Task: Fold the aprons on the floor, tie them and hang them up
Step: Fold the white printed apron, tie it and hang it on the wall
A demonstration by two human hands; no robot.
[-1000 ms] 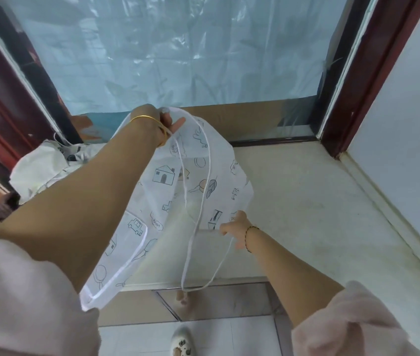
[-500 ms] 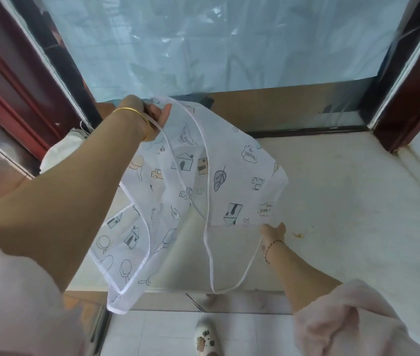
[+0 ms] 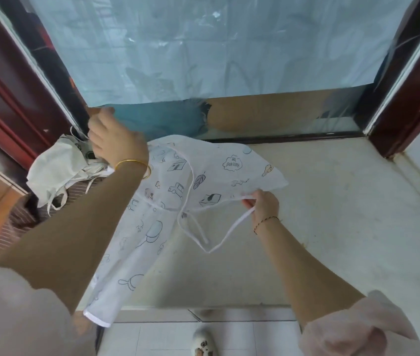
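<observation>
- The apron (image 3: 178,181) lies spread on the sill (image 3: 332,227). Its near-left part hangs over the near edge toward the floor (image 3: 165,337).
- The right hand (image 3: 265,205) holds the apron's right corner, fingers clamped where the strap (image 3: 229,233) leaves it. The rest of the strap loops loose on the sill.
- The left hand (image 3: 116,142) is at the far left, above the white pile (image 3: 54,170). Only its back shows, so whether its fingers grip anything cannot be told.
- The cloth looks thin and light. If the right pinch slackens, the overhanging part could probably drag the whole apron off the sill.
- The loose straps cross near the middle, so a fold made over them would likely trap or knot them and make tying awkward.
- A pull from one corner alone may skew the cloth and leave the fold crooked.
- The pile's own straps trail just beside the apron, and the left hand could catch one and mix the two.
</observation>
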